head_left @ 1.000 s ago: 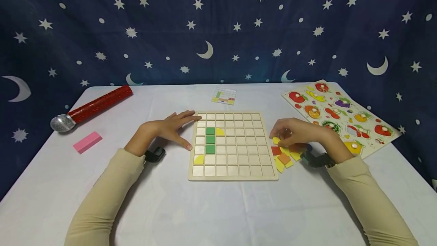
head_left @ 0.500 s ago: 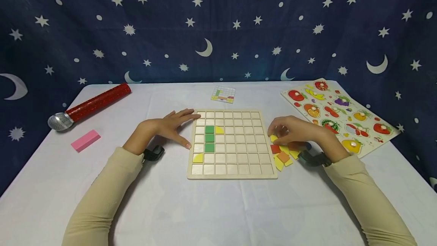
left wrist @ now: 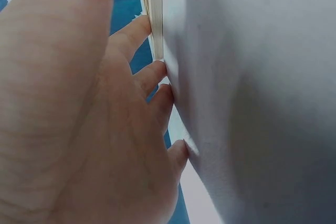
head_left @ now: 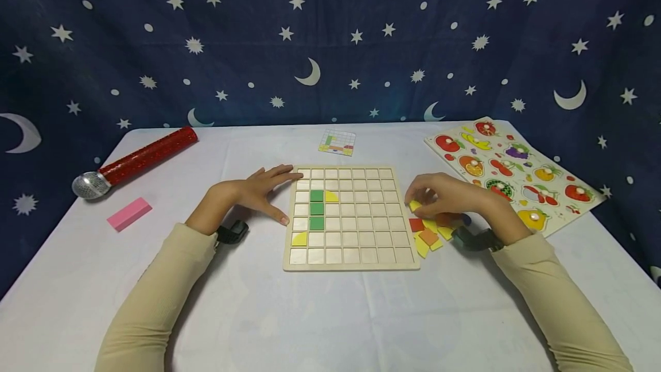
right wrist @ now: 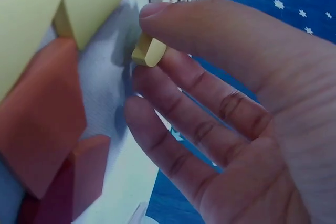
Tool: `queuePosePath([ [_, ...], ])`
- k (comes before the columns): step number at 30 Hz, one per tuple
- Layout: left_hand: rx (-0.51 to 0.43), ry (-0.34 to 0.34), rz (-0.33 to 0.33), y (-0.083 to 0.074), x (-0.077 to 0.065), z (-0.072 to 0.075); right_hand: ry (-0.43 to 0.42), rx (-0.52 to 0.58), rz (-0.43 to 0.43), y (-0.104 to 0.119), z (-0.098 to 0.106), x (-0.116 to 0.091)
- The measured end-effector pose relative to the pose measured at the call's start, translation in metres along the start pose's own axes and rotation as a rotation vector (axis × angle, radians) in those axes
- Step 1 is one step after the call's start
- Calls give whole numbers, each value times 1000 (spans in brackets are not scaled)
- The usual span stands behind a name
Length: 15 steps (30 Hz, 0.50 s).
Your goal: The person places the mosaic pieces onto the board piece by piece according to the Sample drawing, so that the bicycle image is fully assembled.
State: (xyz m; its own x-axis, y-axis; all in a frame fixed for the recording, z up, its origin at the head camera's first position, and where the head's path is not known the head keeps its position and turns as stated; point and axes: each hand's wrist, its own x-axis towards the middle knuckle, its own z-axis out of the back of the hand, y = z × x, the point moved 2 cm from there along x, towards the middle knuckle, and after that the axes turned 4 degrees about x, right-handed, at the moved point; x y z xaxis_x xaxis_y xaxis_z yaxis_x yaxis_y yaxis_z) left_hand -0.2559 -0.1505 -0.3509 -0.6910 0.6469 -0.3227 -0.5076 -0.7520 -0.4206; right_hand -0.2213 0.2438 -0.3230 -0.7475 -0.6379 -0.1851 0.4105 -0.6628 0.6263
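Note:
A wooden grid board (head_left: 361, 240) lies flat, with three green square tiles (head_left: 317, 209) in one column and two yellow quarter-round tiles, one at upper middle (head_left: 331, 196) and one at lower left (head_left: 299, 239). Spread along the board's left side, my left hand (head_left: 253, 193) touches its edge with thumb and fingertips. Right of the board, my right hand (head_left: 450, 193) pinches a small yellow tile (right wrist: 149, 51) between thumb and fingers. Beneath that hand is a loose pile of yellow, red and orange tiles (head_left: 428, 237), partly hidden by it.
A small pattern card (head_left: 338, 143) lies behind the board. A fruit puzzle board (head_left: 508, 168) is at the back right, close to my right forearm. On the left are a red toy microphone (head_left: 147, 157) and a pink block (head_left: 129, 214).
The yellow tile at my right fingertips has tipped up slightly from the pile. My left hand keeps its place at the board edge. The head view has shifted a little.

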Motion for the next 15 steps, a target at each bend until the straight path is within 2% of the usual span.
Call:
queuePosePath([
  [9,1,2,11,-1,-3,1,0,-24,67,6,-2,4],
  [15,-6,2,8,-1,0,0,3,9,80,14,-8,6],
])
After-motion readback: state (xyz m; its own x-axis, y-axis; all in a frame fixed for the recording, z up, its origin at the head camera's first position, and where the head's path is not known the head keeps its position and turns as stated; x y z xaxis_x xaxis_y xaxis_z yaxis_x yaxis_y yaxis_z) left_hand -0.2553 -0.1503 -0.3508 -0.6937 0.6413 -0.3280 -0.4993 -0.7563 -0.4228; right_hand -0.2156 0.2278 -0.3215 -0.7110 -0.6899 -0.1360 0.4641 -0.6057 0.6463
